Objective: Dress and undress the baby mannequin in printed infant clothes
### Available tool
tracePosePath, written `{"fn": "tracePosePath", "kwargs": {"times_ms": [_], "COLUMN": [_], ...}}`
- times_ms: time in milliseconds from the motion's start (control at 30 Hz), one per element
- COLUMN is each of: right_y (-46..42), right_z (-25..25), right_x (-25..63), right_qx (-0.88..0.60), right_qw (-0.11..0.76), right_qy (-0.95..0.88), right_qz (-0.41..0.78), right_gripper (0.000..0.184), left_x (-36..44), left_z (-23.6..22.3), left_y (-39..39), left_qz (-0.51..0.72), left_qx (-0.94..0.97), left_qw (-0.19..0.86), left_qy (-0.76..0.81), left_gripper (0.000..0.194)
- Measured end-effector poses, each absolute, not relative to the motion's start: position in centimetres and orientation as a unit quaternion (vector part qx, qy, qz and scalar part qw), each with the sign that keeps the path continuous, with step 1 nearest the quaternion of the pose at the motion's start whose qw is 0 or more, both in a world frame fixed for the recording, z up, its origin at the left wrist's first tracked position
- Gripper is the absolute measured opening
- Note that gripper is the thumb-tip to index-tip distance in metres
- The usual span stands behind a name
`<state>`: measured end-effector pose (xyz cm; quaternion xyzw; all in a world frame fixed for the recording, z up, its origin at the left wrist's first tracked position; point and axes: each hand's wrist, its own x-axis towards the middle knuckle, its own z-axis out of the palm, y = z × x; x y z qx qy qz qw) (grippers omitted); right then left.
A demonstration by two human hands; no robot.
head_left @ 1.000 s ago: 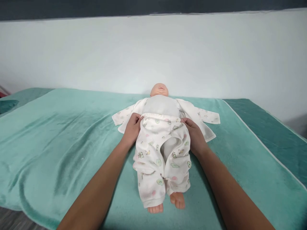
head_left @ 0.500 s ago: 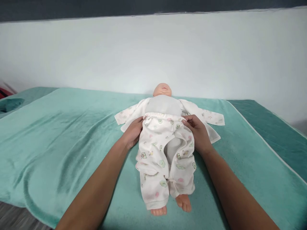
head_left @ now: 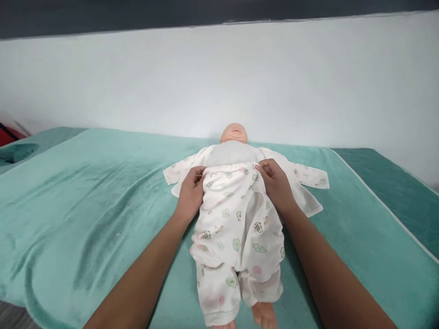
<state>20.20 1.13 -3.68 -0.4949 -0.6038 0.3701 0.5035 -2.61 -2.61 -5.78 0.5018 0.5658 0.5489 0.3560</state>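
A baby doll (head_left: pixel 233 134) lies on its back on a teal blanket (head_left: pixel 85 192), head toward the wall. It wears white printed trousers (head_left: pixel 233 219) and lies on an open white printed jacket (head_left: pixel 302 176) spread under it. My left hand (head_left: pixel 190 194) grips the trousers' waistband at the doll's left side as I see it. My right hand (head_left: pixel 276 185) grips the waistband on the other side, fingers pinched on the elastic edge. The doll's grey torso (head_left: pixel 229 153) is bare above the waistband. Its bare feet (head_left: pixel 264 315) reach the frame's bottom edge.
A white wall (head_left: pixel 219 82) rises right behind the doll's head. A darker green mat (head_left: pixel 394 183) shows beyond the blanket's right edge. A red object (head_left: pixel 8 135) peeks in at the far left.
Both hands have moved up along the doll's sides, drawing the waistband higher on the torso. The view has shifted, so the doll sits lower in the frame.
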Motion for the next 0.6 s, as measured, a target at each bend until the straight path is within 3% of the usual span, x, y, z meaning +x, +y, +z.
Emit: {"fn": "tracePosePath", "kwargs": {"times_ms": [200, 367, 600], "right_y": [1.1, 1.3, 2.7], "right_z": [-4.1, -3.9, -3.0], "right_x": [20.4, 20.7, 20.4], "right_qx": [-0.443, -0.43, -0.512], "right_qw": [0.543, 0.505, 0.437], "right_qy": [-0.656, -0.69, -0.716], "right_qz": [0.28, 0.289, 0.187], "right_gripper": [0.017, 0.019, 0.014], "left_x": [-2.5, -2.4, -3.6], "left_z": [-4.4, -3.0, -3.7], "left_y": [-2.8, -2.3, 1.7], "left_qz": [0.529, 0.458, 0.519], "left_qx": [0.617, 0.682, 0.592], "left_qw": [0.254, 0.232, 0.205], "left_qy": [0.524, 0.522, 0.581], "left_gripper": [0.023, 0.022, 0.031]}}
